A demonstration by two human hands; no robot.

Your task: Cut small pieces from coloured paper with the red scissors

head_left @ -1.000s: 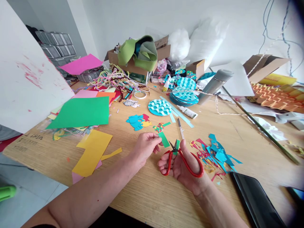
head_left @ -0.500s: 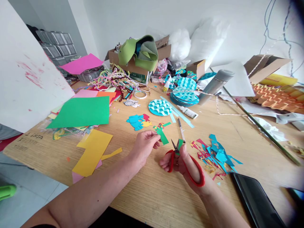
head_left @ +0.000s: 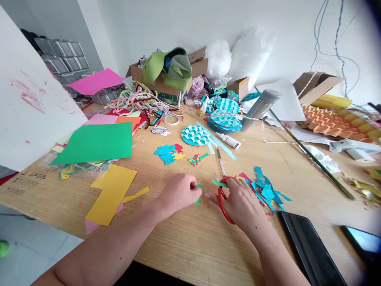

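Note:
Between the closed fingers of my left hand (head_left: 182,192) is a small piece of green paper (head_left: 199,198), partly hidden by the fingers. My right hand (head_left: 244,202) is turned back-up and wrapped round red-handled scissors (head_left: 222,206); their blades are mostly out of sight. A narrow green paper strip (head_left: 218,183) shows at the fingers of that hand. Just beyond the hands are a heap of tiny coloured paper bits (head_left: 195,160) and a slim pen-like tool (head_left: 220,161). Blue paper offcuts (head_left: 266,190) lie right of my right hand.
Blue, red and yellow paper fish (head_left: 166,153) lie ahead on the wooden table. Green (head_left: 98,142) and yellow (head_left: 114,194) sheets are at left. A grey flask (head_left: 259,109) leans behind, and a long stick (head_left: 315,157) and a black phone (head_left: 306,246) are at right.
My right hand has rolled over from thumb-up to back-up with the scissors in it. My left hand has drawn back a little, lower and nearer, with the green piece.

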